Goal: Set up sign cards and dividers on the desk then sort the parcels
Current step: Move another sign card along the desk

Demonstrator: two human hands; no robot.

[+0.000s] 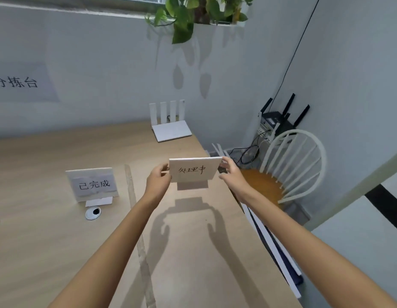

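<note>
Sign card (194,170) held clear of worktop (48,230).
Left hand (158,181) and right hand (232,174) each pinch one end, grip closed on it, near the right edge; second card (93,184) stands left of divider strip (132,190).

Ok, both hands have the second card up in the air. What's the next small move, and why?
Probably lower the card straight down and stand it on the desk, right of the strip. The left hand and right hand pinch its edges in the air, its shadow on the desk below; the other sign already stands left of the strip.
</note>
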